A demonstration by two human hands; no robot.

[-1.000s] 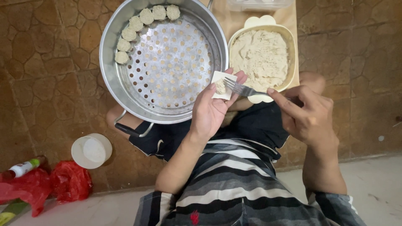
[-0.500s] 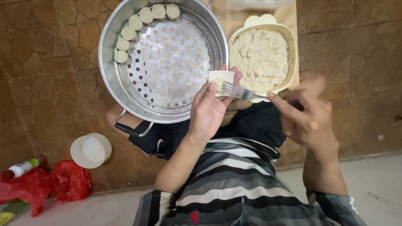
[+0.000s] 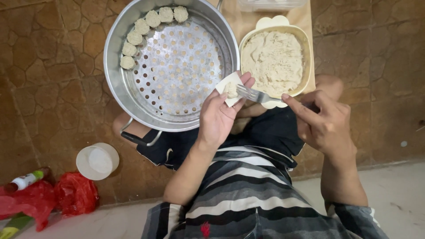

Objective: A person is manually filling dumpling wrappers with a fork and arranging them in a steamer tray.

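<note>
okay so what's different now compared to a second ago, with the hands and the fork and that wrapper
Very little. The right hand has kept the fork with its tines at the filling on the wrapper; the wrapper looks tipped slightly more open in the left hand. Nothing was picked up or let go. The steamer tray, its row of dumplings and the bowl of filling stayed put.

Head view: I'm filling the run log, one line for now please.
left hand: holds wrapper | right hand: fork on wrapper | steamer tray: six dumplings
</note>
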